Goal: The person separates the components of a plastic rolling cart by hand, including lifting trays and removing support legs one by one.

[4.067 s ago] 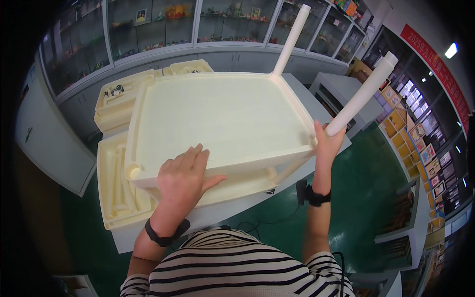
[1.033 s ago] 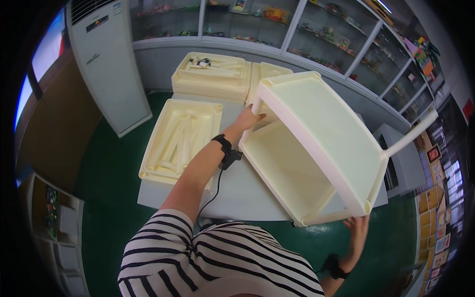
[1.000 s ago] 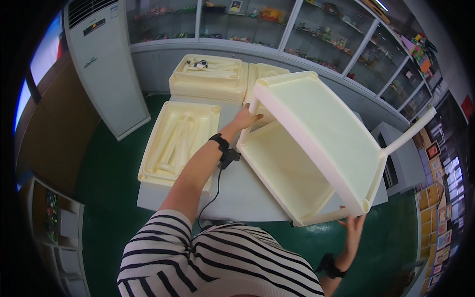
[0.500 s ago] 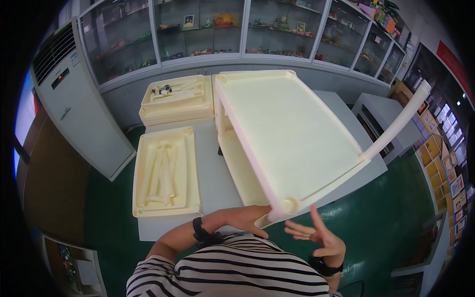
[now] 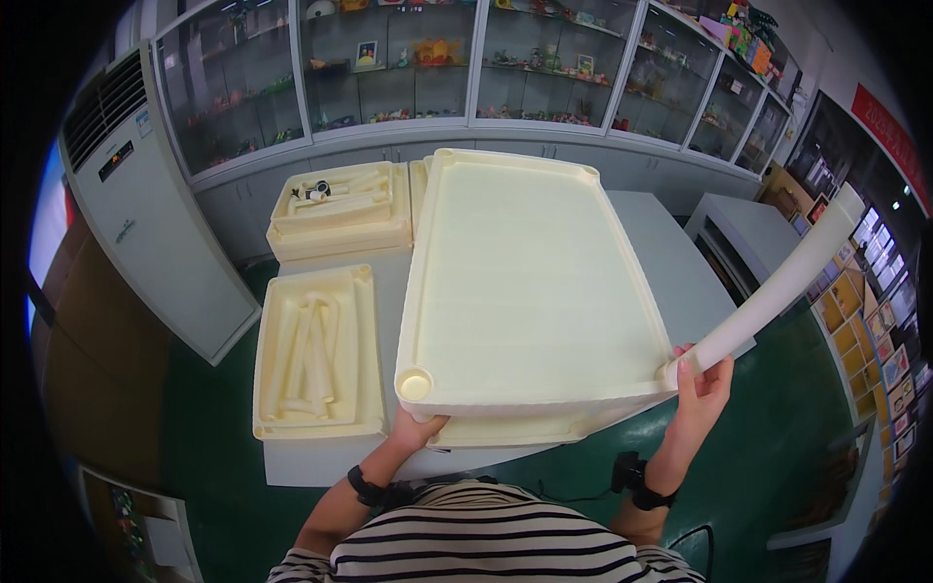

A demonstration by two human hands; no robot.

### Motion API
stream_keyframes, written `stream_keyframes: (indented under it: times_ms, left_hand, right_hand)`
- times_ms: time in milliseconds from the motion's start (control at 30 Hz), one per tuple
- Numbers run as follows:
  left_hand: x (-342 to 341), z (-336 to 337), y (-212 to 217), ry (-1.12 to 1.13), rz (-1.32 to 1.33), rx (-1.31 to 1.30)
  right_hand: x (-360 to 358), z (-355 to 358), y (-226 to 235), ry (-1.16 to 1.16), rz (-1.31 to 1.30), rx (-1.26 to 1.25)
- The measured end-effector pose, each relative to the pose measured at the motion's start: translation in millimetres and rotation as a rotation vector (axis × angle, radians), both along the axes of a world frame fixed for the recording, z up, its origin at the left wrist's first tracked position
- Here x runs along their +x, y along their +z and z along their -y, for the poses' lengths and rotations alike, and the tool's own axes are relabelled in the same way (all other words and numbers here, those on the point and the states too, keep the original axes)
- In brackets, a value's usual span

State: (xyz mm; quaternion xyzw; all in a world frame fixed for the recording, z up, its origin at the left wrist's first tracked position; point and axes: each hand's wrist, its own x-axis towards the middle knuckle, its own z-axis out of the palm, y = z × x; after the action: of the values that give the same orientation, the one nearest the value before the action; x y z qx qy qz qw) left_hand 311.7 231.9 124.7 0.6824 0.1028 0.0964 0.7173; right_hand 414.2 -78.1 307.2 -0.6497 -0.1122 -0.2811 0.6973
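Observation:
A large cream plastic shelf panel (image 5: 525,282) lies flat over the grey table (image 5: 680,282), its raised rim up and a round socket (image 5: 415,385) at the near left corner. My left hand (image 5: 418,429) grips the panel's near edge from below, just under that socket. My right hand (image 5: 702,384) is closed around the base of a cream tube leg (image 5: 777,287) that sticks out from the near right corner and slants up to the right. Another cream panel (image 5: 525,432) shows beneath the near edge.
Two cream trays of tube parts sit on the table: one at the near left (image 5: 316,355), one at the back left (image 5: 340,209). A white standing air conditioner (image 5: 155,233) is at the left. Glass display cabinets (image 5: 437,68) line the back wall. A second grey table (image 5: 753,223) stands right.
The panel, earlier tipped up on edge, now lies flat over the table. My left hand came from its far corner to the near edge; my right hand closed on the leg.

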Motion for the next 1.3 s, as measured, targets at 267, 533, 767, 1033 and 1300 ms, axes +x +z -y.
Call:
stream_keyframes:
  times_ms: [267, 533, 767, 1033, 1300]
  left_hand:
    - [-5, -16, 14, -0.099, -0.047, 0.022]
    - [-5, -19, 25, -0.205, -0.03, 0.023]
    - [1, -18, 32, -0.248, -0.013, 0.102]
    - [0, -12, 29, -0.132, -0.075, 0.095]
    - [-1, -5, 34, -0.166, -0.043, 0.063]
  right_hand:
    - [26, -16, 17, 0.113, -0.001, 0.017]
    - [59, 24, 22, 0.999, -0.068, 0.003]
    - [61, 13, 36, 0.76, -0.166, -0.06]
    - [45, -33, 32, 0.12, -0.038, 0.031]
    - [79, 10, 37, 0.675, -0.11, -0.093]
